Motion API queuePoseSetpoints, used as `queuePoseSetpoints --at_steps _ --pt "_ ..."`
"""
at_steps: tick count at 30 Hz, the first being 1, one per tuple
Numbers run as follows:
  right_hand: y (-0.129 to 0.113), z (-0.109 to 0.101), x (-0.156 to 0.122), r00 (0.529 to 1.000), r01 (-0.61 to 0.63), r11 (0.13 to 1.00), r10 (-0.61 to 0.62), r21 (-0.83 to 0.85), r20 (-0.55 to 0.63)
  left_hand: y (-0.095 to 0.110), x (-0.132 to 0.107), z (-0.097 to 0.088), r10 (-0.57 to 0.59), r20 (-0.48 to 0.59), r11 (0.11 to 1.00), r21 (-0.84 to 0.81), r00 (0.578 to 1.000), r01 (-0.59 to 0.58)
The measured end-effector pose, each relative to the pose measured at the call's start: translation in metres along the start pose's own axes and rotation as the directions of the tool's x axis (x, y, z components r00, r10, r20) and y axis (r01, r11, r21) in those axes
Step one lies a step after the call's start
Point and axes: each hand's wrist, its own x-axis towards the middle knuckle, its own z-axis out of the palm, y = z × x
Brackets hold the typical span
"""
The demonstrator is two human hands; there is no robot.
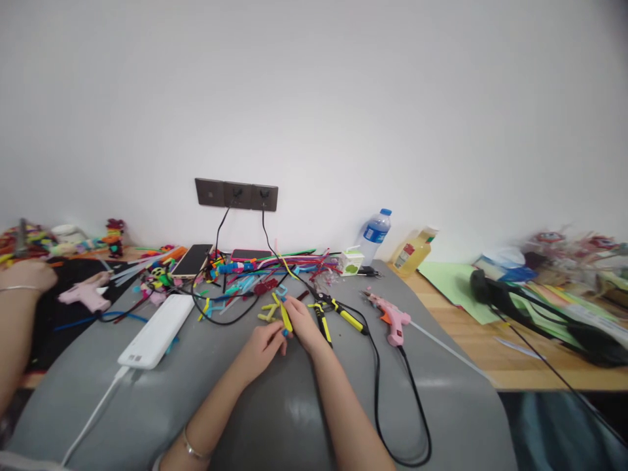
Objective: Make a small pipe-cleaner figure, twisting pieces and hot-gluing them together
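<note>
- Fingers [273, 331] of my left hand [260, 351] and right hand [303, 322]: pinching a yellow piece [286, 317] over the table [147, 418].
- Pliers [348, 316]: just beside my right hand; glue gun [397, 320] farther right.
- Pipe cleaners [294, 261]: strewn ahead, a black cord [223, 323] looping among them.
- Table: grey, glossy.
- Wall [314, 98]: white, with sockets [236, 195].

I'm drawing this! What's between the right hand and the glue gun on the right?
The head view shows yellow-handled pliers and a black cord between the right hand and glue gun.
</note>
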Motion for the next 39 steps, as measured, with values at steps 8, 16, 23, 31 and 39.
queuePoseSetpoints --at_steps 8,16,23,31,39 --pt "-0.009 0.003 0.001 0.974 -0.124 0.992 0.124 -0.014 0.187 -0.003 0.002 -0.002 -0.047 -0.157 0.995 -0.094 0.986 0.033" --pt "0.003 0.012 0.008 0.992 -0.109 0.994 0.110 -0.010 0.057 -0.001 0.000 -0.007 0.054 -0.206 0.992 0.122 0.977 -0.029" --pt "0.006 0.016 0.003 0.999 -0.021 0.999 0.019 -0.030 -0.047 0.002 -0.003 -0.006 0.145 -0.224 0.962 0.259 0.964 -0.085" --pt "0.016 0.020 0.007 0.988 0.053 0.996 -0.063 -0.072 -0.142 0.000 -0.005 -0.004 0.257 -0.228 0.920 0.356 0.939 -0.165" --pt "0.017 0.020 0.009 0.985 0.062 0.994 -0.075 -0.087 -0.155 0.001 -0.005 -0.005 0.258 -0.221 0.927 0.333 0.941 -0.176"
